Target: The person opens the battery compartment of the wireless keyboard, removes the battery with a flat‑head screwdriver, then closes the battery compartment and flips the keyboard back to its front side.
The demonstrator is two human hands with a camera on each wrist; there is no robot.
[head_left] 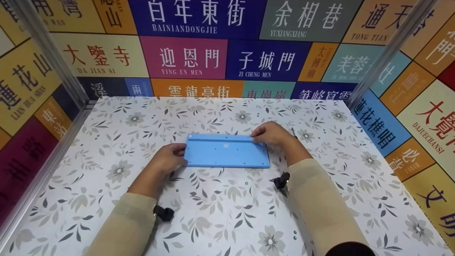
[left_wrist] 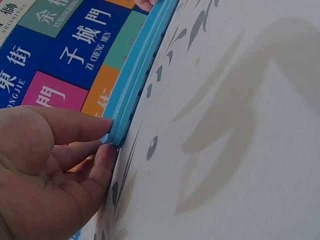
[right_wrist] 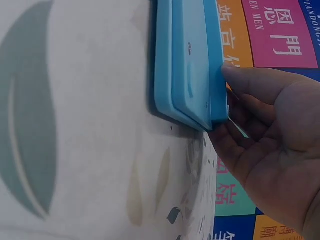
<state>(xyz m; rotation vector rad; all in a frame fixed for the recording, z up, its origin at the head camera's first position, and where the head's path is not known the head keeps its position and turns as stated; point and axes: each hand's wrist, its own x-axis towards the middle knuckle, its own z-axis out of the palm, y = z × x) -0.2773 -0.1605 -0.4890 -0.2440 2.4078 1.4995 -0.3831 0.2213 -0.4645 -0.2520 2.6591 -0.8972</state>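
Note:
A light blue keyboard (head_left: 227, 155) lies with its underside up on the patterned tabletop, showing small screw holes, a pale round spot and a raised bar along its far edge. My left hand (head_left: 167, 157) grips its left end; in the left wrist view, the thumb and fingers (left_wrist: 104, 161) pinch the corner. At the far right corner, my right hand (head_left: 271, 133) pinches the raised bar between thumb and fingers. The right wrist view shows the right hand (right_wrist: 280, 125) at the keyboard's rounded corner (right_wrist: 187, 112), close over the tabletop.
The white tabletop (head_left: 227, 227) has a grey leaf-and-flower print. Colourful sign-covered walls (head_left: 185, 58) stand behind and on both sides, with metal posts (head_left: 387, 49) at the back corners. Black wrist devices (head_left: 164, 213) are strapped at both sleeves. A dark round object (head_left: 350, 249) shows at the bottom edge.

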